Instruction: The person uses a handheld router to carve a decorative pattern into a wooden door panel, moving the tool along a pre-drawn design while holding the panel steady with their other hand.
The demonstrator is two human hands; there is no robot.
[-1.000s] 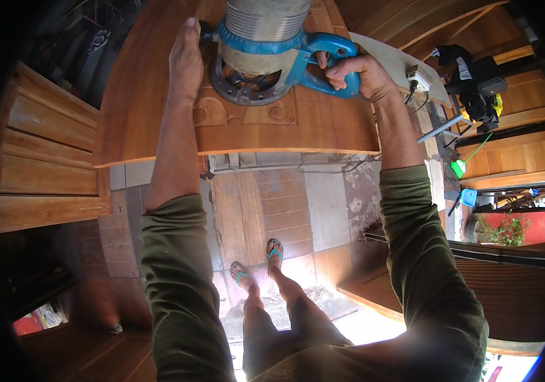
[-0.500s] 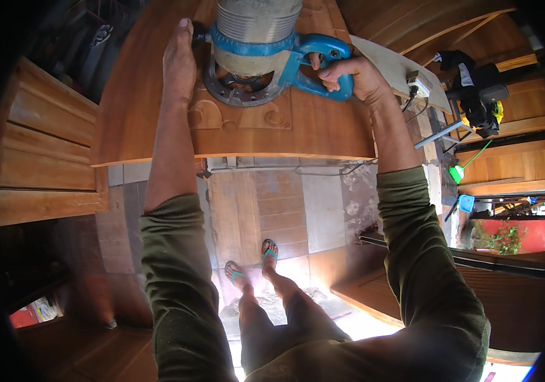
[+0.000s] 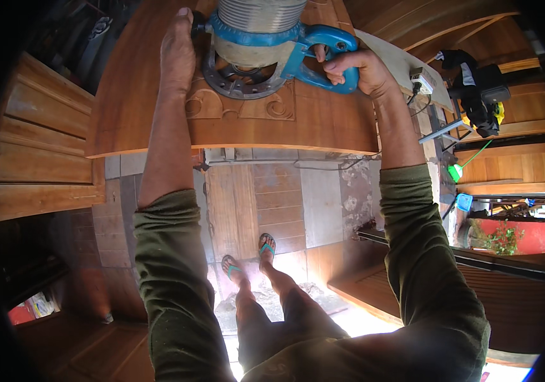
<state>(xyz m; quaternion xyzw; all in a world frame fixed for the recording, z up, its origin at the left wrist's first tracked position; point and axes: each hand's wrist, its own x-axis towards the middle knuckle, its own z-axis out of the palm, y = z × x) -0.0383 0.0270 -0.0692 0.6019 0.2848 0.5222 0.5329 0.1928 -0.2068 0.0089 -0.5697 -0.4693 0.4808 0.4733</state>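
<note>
Seen from a person's head, looking down: two arms in dark green sleeves (image 3: 174, 274) reach up from the lower edge. The left hand (image 3: 177, 60), thumb pointing away, lies against the black side knob (image 3: 198, 24) of a router (image 3: 256, 54); its fingers are hidden, so how tightly it closes cannot be told. The right hand (image 3: 363, 70) is curled around the router's blue, D-shaped handle (image 3: 328, 38), some fingers passing through the opening.

The router, a ribbed grey cylinder with a blue collar, is at top centre, over a broad reddish-brown wooden panel (image 3: 126, 108). Its round, open-sided base (image 3: 244, 91) is just beyond carved scrolls (image 3: 279, 108) near the panel's closer edge; whether it touches the wood is unclear.

Right of the panel, a white socket block (image 3: 422, 81) with a black plug is on a pale board (image 3: 390, 57). Below, feet in teal-strapped sandals (image 3: 267, 245) stand on a patchwork floor (image 3: 321, 210). A panelled wooden door (image 3: 43, 159) is at left. Farther off at right are a green broom (image 3: 455, 172), a blue dustpan (image 3: 463, 202) and, beyond a leafy plant (image 3: 506, 239), a red wall (image 3: 543, 237).
</note>
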